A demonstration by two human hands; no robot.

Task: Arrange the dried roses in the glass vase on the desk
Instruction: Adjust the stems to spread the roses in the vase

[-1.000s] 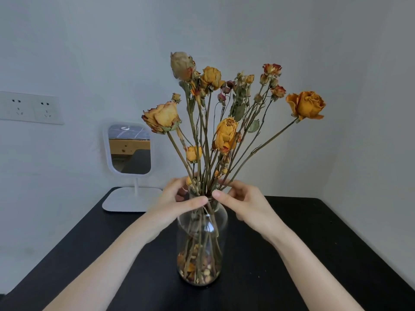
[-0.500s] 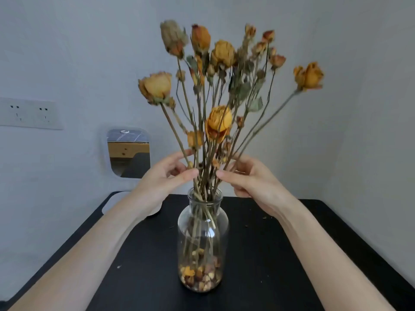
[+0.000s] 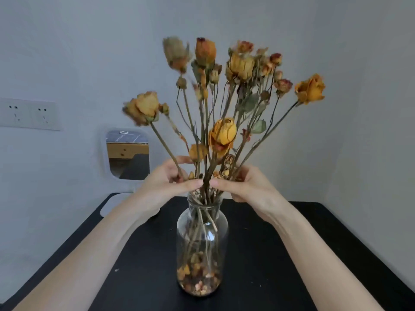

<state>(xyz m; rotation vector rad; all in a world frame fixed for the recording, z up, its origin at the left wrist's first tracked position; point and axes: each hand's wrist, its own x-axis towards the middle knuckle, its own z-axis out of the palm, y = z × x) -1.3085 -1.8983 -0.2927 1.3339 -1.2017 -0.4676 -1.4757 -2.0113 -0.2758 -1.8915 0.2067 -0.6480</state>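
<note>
Glass vase [image 3: 202,239] upright at mid tabletop [image 3: 292,254], loose petals and buds lying in its bottom. Dried roses [image 3: 222,133] stand in it, stems bunched at the mouth and fanning out above; blooms toward 11 o'clock are blurred. Left grip [image 3: 166,182] at 9 o'clock of the bunch, just above the rim, thumb and fingers curled round the stems. Right grip [image 3: 247,187] at 3 o'clock, thumb in front and fingers behind, also closed on the stems. Thumb tips nearly meet. Mirror [image 3: 126,153] at 10 o'clock of the vase; wall socket [image 3: 29,113] further left.
</note>
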